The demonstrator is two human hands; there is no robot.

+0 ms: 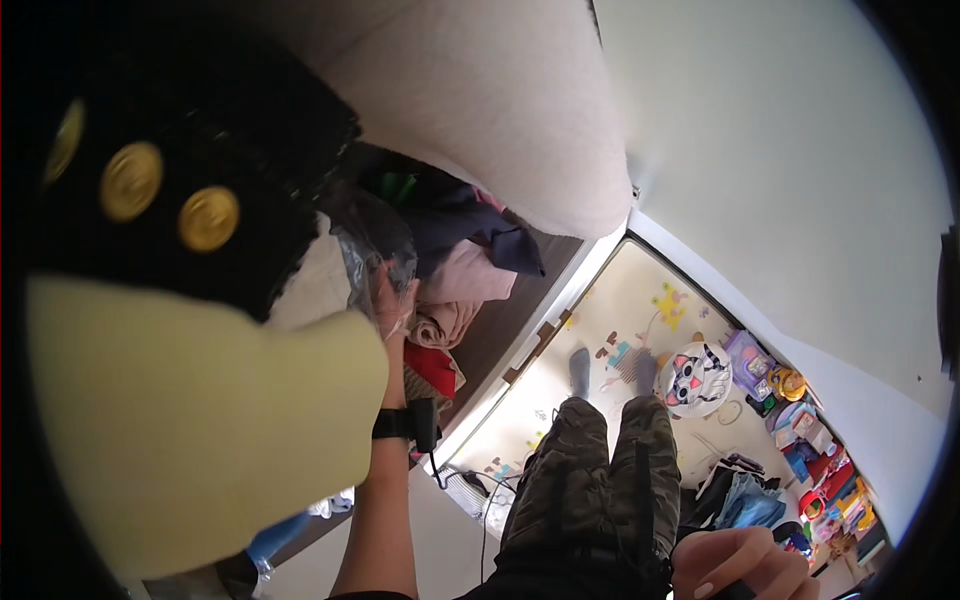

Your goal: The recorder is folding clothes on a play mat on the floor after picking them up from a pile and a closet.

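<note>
My left hand [394, 300] reaches into a wardrobe shelf, its fingers against a clear plastic bag [375, 240] that partly covers them. Whether they grip the plastic is not plain. A black strap with a small device [421, 424] sits around that wrist. Beside the hand lie a folded pink cloth [469, 271], a rolled beige knit [442, 322], a red cloth [435, 369] and dark navy clothing [469, 225]. My right hand [742, 564] is low at the picture's bottom edge with curled fingers; a dark thing shows under them, partly cut off.
Hanging close to the camera are a black garment with gold buttons [208, 218], a pale yellow garment [210, 420] and a fluffy white one [510, 112]. A white door panel [772, 150] stands at right. On the patterned floor mat [615, 285] are a round cat-face stool [697, 380], clothes [750, 501] and several toys [817, 472].
</note>
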